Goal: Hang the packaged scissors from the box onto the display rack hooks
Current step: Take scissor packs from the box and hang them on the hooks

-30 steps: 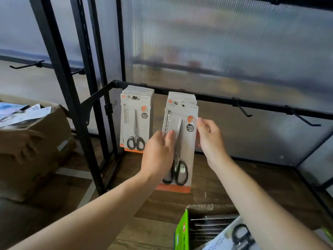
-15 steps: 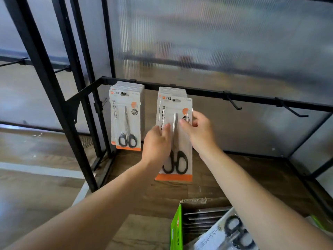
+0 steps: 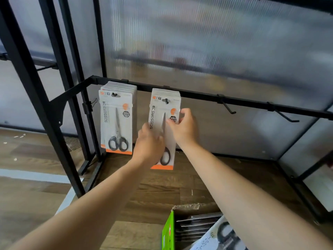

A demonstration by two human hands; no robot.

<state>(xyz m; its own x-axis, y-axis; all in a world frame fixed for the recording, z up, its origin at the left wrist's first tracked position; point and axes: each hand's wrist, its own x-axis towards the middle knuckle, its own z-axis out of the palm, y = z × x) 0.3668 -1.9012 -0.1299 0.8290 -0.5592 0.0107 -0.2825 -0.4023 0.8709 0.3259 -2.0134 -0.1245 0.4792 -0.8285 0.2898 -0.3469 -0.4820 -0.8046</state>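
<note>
Left hand (image 3: 149,147) curls round the lower part of the front scissors pack (image 3: 157,114), right hand (image 3: 183,127) pinches its right edge, apparently squaring it on the second hook (image 3: 165,101) from the left, against the hung stack (image 3: 167,91).

A single wide-angle camera is sitting on the person's head, looking forward and down along both bare forearms. It is facing the display rack (image 3: 198,95) from close by. The left hand (image 3: 149,147) and right hand (image 3: 183,127) are meeting on the packaged scissors (image 3: 162,112) just below the middle of the frame. The rack's rail is running across the far side and sloping down to the right. The wooden floor (image 3: 36,204) is filling the near left, and the box (image 3: 168,230) is showing only partly at the near right edge.
</note>
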